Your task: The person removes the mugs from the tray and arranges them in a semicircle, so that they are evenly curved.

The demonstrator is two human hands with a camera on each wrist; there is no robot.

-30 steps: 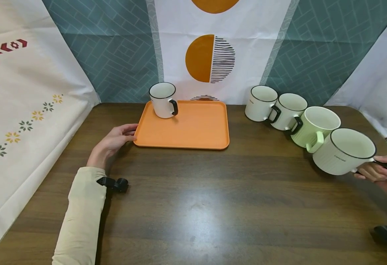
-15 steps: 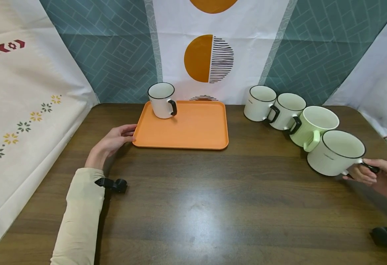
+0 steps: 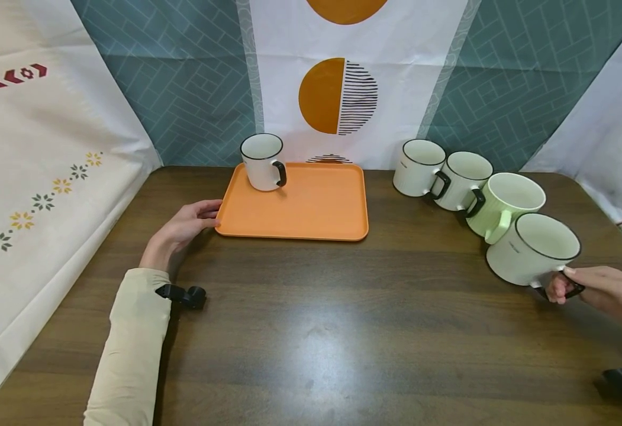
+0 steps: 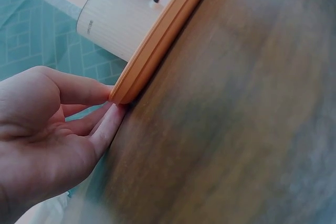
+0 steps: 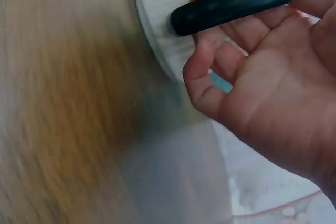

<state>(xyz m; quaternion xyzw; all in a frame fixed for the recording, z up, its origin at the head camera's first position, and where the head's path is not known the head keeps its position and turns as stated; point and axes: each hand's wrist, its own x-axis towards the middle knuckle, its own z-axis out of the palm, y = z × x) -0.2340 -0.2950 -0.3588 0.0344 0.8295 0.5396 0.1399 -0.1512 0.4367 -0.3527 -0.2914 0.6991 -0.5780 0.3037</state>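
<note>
My left hand (image 3: 180, 231) is at the left edge of an orange tray (image 3: 316, 204). In the left wrist view the thumb and fingers pinch the tray's rim (image 4: 144, 66). A white mug with a black rim and black handle (image 3: 263, 171) stands upright on the tray's back left corner. Over at the right, my right hand (image 3: 598, 290) holds a large white mug (image 3: 526, 257) by its black handle. The fingers curl through that handle (image 5: 231, 6) in the right wrist view. The large mug is upright beside a light green mug (image 3: 508, 201) and overlaps it in view.
Behind the green mug, two white mugs with black handles (image 3: 419, 168) (image 3: 462, 180) stand in a slanting row. A brown wooden table (image 3: 311, 313) lies under everything. Patterned cloth (image 3: 183, 89) hangs along the back and both sides.
My right hand has moved the large white mug a little left and toward the near side, its handle turning nearer me. The left hand and the tray have stayed in place.
</note>
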